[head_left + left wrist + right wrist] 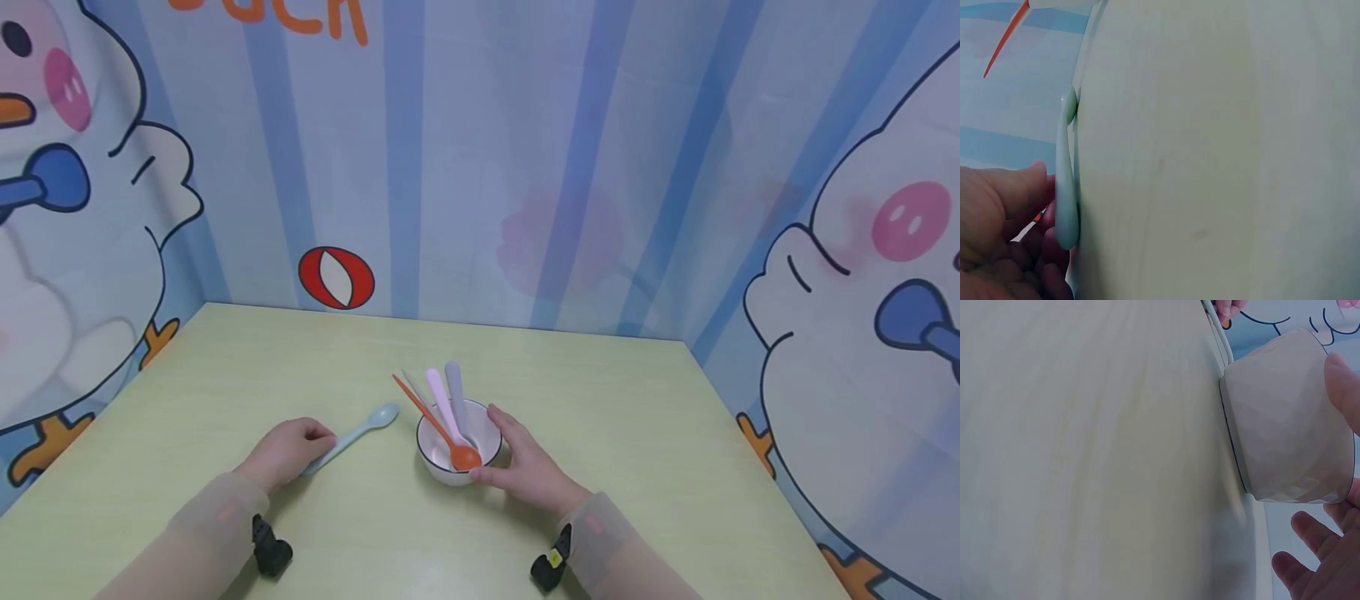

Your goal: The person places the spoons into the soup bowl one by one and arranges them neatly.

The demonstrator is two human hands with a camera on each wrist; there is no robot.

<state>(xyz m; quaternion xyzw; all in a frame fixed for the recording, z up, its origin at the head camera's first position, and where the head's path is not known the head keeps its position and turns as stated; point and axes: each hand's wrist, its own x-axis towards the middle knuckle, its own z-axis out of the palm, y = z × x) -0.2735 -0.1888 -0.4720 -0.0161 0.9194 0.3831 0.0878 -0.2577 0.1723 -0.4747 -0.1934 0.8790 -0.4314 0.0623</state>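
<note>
My left hand (288, 450) pinches the handle of a light blue spoon (367, 423), which lies on the table, its scoop pointing away to the right. Close up in the left wrist view, thumb and fingers meet at the handle of that spoon (1066, 194). A white bowl (442, 471) with a dark rim stands upright to the right, gripped at its right side by the thumb and fingers of my right hand (532, 471). Inside lean an orange spoon (465, 457), a pink handle (442, 400), a purple handle (454, 387) and a thin greyish handle, partly hidden.
The pale yellow-green table (360, 533) ends at a blue striped curtain (465, 167) with cartoon ducks printed on both sides. A black wrist device sits on each sleeve (217, 517).
</note>
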